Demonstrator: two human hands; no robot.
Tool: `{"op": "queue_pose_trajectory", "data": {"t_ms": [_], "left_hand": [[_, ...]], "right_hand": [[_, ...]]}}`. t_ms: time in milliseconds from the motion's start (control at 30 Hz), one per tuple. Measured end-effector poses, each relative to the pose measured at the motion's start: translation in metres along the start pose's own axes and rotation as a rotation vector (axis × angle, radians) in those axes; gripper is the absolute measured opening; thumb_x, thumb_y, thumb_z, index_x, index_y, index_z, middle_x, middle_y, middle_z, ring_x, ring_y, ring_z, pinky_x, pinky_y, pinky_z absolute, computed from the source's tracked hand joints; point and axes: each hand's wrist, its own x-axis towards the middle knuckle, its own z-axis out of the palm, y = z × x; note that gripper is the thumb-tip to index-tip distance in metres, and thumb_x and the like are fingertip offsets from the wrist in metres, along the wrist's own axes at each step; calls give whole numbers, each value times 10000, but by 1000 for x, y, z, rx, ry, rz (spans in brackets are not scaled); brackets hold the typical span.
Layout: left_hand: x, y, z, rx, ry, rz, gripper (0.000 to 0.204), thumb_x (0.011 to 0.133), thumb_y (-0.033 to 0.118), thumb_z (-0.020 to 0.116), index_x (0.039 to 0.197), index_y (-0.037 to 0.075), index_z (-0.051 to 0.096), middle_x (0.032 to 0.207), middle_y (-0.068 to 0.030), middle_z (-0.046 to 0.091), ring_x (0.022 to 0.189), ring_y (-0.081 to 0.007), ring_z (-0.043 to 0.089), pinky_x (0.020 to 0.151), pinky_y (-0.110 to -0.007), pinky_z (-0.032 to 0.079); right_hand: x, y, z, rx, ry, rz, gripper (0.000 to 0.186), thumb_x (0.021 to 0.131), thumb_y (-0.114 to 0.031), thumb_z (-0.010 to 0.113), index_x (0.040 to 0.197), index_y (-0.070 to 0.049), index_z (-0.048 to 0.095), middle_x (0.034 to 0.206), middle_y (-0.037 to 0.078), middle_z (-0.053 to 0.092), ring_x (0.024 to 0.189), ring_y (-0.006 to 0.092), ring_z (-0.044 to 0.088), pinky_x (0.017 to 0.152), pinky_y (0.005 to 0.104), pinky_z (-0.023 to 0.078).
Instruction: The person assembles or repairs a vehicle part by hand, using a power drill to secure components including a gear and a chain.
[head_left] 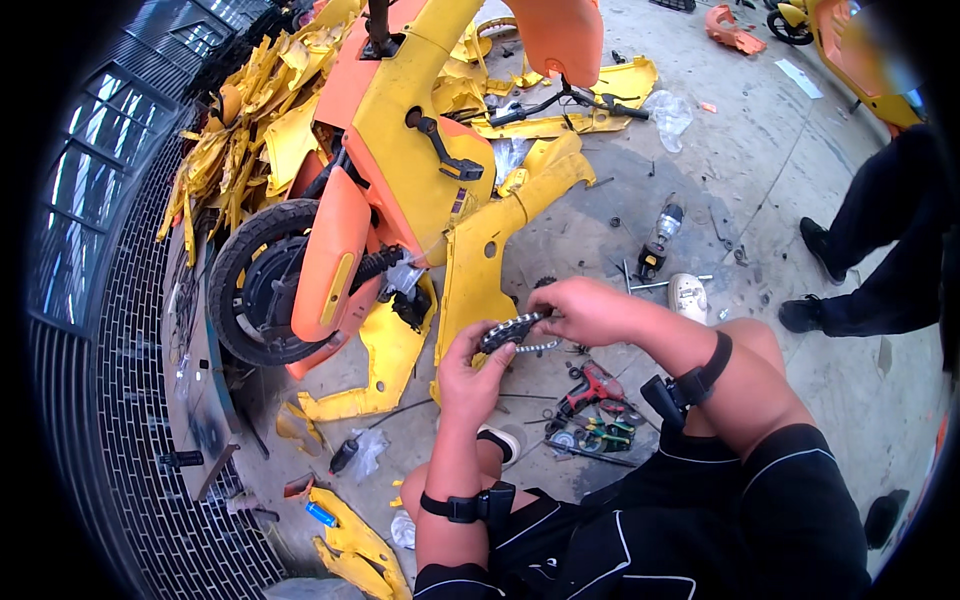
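Both my hands meet over a small dark toothed part point(508, 331), like a sprocket with a short chain hanging under it. My left hand point(470, 372) grips it from below, thumb up. From the right, my right hand point(585, 310) pinches its upper end. I am squatting, knees showing, with black straps on both wrists. Just ahead lies a yellow and orange scooter point(400, 150) tipped on its side, its front wheel point(262, 283) toward the left.
Loose yellow body panels point(490, 250) lie around the scooter, with a heap of them point(240, 130) behind. A red power drill point(592, 388) and pliers lie by my knees. A second drill point(660, 235) lies farther out. Another person's dark legs and shoes point(850, 280) stand at right.
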Motion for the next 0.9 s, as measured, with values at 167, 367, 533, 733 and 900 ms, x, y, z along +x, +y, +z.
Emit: {"op": "queue_pose_trajectory", "data": {"t_ms": [167, 367, 533, 733, 900], "left_hand": [[1, -2, -2, 151, 4, 18, 343, 841, 59, 787, 1156, 2, 664, 1012, -84, 716, 934, -148, 668, 838, -296, 534], [-1, -1, 7, 260, -87, -2, 328, 830, 62, 788, 1134, 9, 676, 986, -103, 718, 901, -160, 674, 810, -303, 529], [1, 0, 17, 210, -170, -37, 330, 831, 52, 780, 1139, 1, 671, 961, -96, 711, 870, -156, 661, 792, -298, 526], [4, 2, 19, 89, -104, -122, 354, 840, 55, 790, 1163, -9, 662, 962, -40, 697, 869, -111, 636, 777, -275, 522], [6, 6, 17, 13, -72, -156, 391, 828, 63, 808, 1183, -11, 661, 969, -33, 695, 863, -110, 631, 774, -262, 519]], "right_hand": [[-5, -5, -12, 158, 122, -92, 253, 886, -185, 753, 1082, -45, 676, 979, 146, 722, 899, 304, 697, 797, 389, 540], [-8, -10, -4, 359, 140, -199, 291, 895, -216, 749, 1093, -12, 684, 988, 159, 722, 905, 288, 700, 812, 379, 543], [-9, -9, 2, 418, 124, -228, 300, 898, -222, 749, 1112, -18, 698, 1016, 136, 722, 912, 261, 693, 824, 356, 541], [-11, -2, -6, 364, 155, -204, 300, 898, -211, 751, 1125, -20, 704, 1026, 130, 728, 932, 240, 694, 841, 347, 537], [-13, 2, -14, 371, 116, -126, 300, 896, -199, 766, 1143, -39, 712, 1063, 109, 717, 994, 220, 679, 880, 344, 522]]}}
